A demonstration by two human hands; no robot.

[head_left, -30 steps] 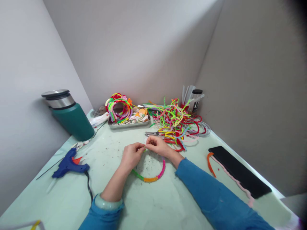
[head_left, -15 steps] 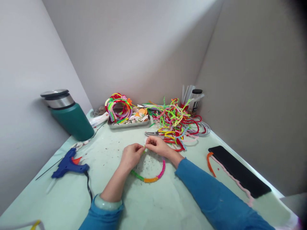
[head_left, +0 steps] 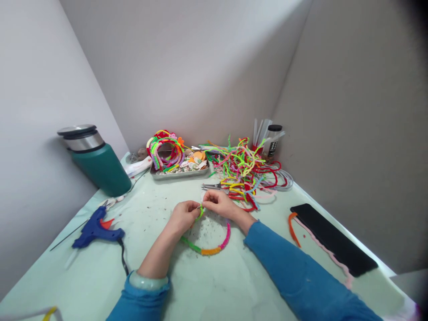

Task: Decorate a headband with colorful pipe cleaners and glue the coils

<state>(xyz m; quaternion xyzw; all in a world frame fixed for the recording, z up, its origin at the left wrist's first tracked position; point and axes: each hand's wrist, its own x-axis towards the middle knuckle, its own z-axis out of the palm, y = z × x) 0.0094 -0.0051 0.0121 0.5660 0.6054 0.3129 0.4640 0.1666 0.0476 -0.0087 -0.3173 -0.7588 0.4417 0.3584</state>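
A headband-like hoop wrapped in fuzzy green, orange and pink pipe cleaner curves below my hands. My left hand pinches the hoop near its upper end, where a yellow-green pipe cleaner shows at the fingertips. My right hand has its thumb and fingers closed at the same spot, on the yellow-green pipe cleaner; the exact grip is partly hidden. Just beyond my right hand lie scissors with their blades pointing left.
A blue glue gun lies at left near a green bottle. At the back are a metal tray bearing finished hoops and small pieces, and a heap of pipe cleaners. A black strip lies at right.
My left hand has shifted and turned slightly, and more of the yellow-green pipe cleaner now shows as a loop below the fingertips. My right hand stays almost in place.
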